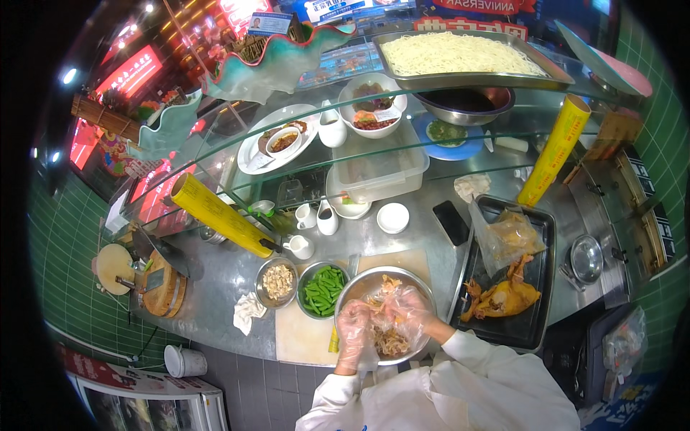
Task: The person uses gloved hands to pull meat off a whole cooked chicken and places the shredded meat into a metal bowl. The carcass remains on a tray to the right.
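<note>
Both my hands are in clear plastic gloves over a steel mixing bowl [351, 288]. My left hand [353, 329] and my right hand [411, 308] meet above it, fingers closed on a piece of pale cooked meat [375, 308], partly hidden by the gloves. Shredded meat [392, 341] lies in the near part of the bowl, and another meat scrap [390, 283] is at its far side. To the left are a bowl of green pods [323, 291] and a steel bowl of pale chopped pieces [278, 282]. At right, a black tray [504, 328] holds a whole yellow-skinned chicken [506, 296] and a plastic bag of meat [509, 237].
A cutting board [302, 345] lies under the bowls. A phone [451, 223], a white dish [393, 217] and small white jugs [299, 247] stand beyond. Glass shelving with a noodle tray [474, 81] overhangs the counter; yellow wrap rolls [221, 215] lean at both sides. Crumpled cloth [249, 312] lies left.
</note>
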### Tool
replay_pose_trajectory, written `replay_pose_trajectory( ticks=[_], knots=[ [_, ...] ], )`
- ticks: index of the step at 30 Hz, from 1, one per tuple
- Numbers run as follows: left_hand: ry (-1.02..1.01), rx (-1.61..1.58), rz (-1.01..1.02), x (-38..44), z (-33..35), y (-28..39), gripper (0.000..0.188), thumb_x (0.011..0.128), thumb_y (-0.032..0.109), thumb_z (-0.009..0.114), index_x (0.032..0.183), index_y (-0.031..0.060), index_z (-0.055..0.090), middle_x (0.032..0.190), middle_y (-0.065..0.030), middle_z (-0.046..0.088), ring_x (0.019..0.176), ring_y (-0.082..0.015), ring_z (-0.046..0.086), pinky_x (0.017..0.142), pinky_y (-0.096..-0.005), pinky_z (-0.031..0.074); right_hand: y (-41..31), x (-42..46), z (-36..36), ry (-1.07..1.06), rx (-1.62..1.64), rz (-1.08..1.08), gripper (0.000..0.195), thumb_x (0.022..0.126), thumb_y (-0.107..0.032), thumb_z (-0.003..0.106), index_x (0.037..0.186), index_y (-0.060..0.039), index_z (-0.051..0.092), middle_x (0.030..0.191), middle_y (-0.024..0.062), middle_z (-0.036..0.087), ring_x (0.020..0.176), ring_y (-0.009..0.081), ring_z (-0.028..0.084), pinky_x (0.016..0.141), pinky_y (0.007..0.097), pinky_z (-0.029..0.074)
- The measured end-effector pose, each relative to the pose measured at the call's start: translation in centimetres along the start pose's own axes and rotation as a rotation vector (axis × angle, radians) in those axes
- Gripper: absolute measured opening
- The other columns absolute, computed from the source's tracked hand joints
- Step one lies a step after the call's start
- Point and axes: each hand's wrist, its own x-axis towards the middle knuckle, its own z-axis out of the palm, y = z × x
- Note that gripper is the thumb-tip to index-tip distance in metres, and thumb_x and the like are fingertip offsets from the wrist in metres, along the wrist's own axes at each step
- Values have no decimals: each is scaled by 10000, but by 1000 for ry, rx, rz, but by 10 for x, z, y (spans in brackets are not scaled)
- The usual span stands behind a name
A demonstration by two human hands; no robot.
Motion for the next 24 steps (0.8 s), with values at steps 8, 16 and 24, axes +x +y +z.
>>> replay_pose_trajectory(
  ticks=[8,16,24],
  knots=[
    [-37,49,-72,3,-10,26,122,896,97,581,834,0,621,779,-38,654,700,-95,571,666,-229,472,-9,0,-2,136,128,58,226,965,-204,542,830,-27,580,721,32,569,647,101,535,589,247,439],
    [-187,77,-124,4,-6,33,86,844,65,630,874,-16,633,818,-45,657,733,-92,576,681,-232,472,0,2,-1,-47,2,186,137,925,-191,615,943,-59,585,757,-4,577,691,86,550,613,228,451],
    [-195,140,-100,3,3,39,100,855,82,614,886,-8,644,790,-18,634,709,-84,558,647,-228,460,-8,-3,9,-9,-80,258,176,915,-209,627,960,-45,579,771,-11,582,709,71,541,643,222,445]
  ],
)
